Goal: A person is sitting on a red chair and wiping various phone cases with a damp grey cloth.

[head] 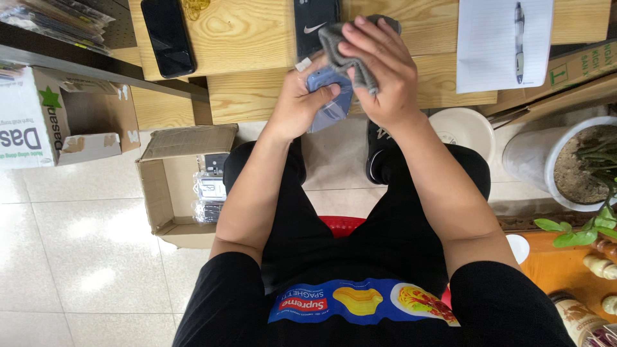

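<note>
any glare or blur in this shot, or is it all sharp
Head view: mostly sharp, evenly lit. Soft glare patches on the floor tiles. The left hand holding the blue phone and the right hand with the grey cloth are crisp. Edges bow slightly from the wide lens.

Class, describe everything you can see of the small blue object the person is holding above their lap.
The blue object is flat and rectangular with rounded corners, like a phone or its case, smooth and slightly glossy. It is held tilted just in front of the wooden table's edge. The left hand has it in its grip from below, thumb across its face. The right hand presses a grey cloth against its upper end, hiding that part.
</note>
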